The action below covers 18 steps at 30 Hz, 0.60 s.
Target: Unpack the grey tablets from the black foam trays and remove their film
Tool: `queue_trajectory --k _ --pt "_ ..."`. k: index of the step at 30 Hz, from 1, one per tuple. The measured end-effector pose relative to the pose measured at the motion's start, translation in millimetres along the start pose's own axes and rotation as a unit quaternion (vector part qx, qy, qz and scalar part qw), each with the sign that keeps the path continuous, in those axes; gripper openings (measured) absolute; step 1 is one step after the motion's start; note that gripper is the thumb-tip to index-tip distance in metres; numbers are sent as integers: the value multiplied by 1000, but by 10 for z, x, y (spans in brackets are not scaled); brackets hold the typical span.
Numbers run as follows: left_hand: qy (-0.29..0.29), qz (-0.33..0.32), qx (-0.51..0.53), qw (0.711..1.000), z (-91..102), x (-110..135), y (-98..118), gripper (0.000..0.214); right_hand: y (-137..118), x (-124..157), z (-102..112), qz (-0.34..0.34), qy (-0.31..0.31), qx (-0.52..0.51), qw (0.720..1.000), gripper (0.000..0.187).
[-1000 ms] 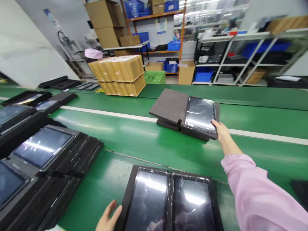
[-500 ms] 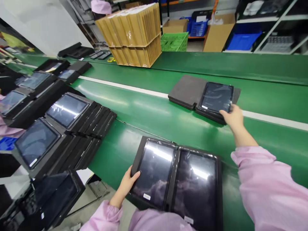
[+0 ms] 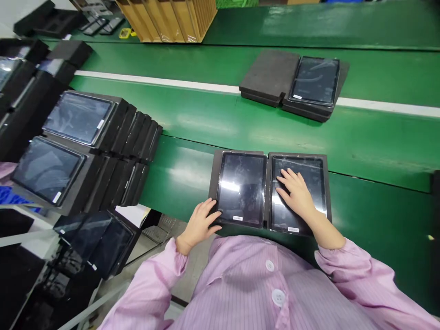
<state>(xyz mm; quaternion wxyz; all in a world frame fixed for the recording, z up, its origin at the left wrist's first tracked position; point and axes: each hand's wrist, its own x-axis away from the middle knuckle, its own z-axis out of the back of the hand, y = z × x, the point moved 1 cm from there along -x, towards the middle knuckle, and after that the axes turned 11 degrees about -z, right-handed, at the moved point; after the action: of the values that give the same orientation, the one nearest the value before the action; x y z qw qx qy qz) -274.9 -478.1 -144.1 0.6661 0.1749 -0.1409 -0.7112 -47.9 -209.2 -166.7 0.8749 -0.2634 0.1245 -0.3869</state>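
Observation:
Two dark glass screen panels lie side by side in a black foam tray (image 3: 215, 172) on the green bench in front of me. At the lower left corner of the left screen panel (image 3: 242, 183) is my left hand (image 3: 199, 224), fingers apart, its tips touching the tray's edge. My right hand (image 3: 297, 195) rests with spread fingers over the right screen panel (image 3: 318, 176) and covers its middle. Each panel carries a small white label near its lower edge. Farther off, a third screen panel (image 3: 316, 80) lies on black foam (image 3: 268, 75).
Stacked foam trays with screen panels (image 3: 80, 117) stand to the left. More panels (image 3: 99, 243) sit lower left, below bench level. A cardboard divider box (image 3: 168, 18) is at the back. A white line (image 3: 154, 82) runs along the green bench (image 3: 192, 114).
My right hand has left the far screen panel and come back onto the right panel of the near tray. My left hand has loosened from the tray's left edge. The view has tilted down.

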Motion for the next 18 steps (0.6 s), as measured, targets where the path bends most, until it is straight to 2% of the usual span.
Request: queue_trajectory --k 2,5,9,11,13,15,16,17,18 --pt "-39 -75 -58 995 2 -82 21 21 14 74 -4 -12 12 5 1000 35" --pt "-71 -147 -90 982 24 -221 -7 10 -26 103 -17 -21 29 14 999 35" --pt "-85 -208 -60 973 88 -315 -100 22 -92 78 -35 -29 37 22 999 32" --pt "-74 -207 -15 975 110 -361 -160 28 -106 62 -31 -32 36 22 999 31" --pt "-24 -129 25 991 132 -431 -255 27 -112 51 -17 -35 36 12 999 30" --pt "83 47 43 995 167 -508 -404 20 -115 48 6 -44 37 -7 998 30" --pt "151 151 56 975 188 -539 -493 17 -117 51 22 -51 38 -22 998 29" --pt "226 249 90 937 208 -560 -584 15 -120 56 38 -60 41 -40 997 28" --pt "297 329 143 885 225 -572 -670 12 -125 65 56 -71 47 -63 994 27"
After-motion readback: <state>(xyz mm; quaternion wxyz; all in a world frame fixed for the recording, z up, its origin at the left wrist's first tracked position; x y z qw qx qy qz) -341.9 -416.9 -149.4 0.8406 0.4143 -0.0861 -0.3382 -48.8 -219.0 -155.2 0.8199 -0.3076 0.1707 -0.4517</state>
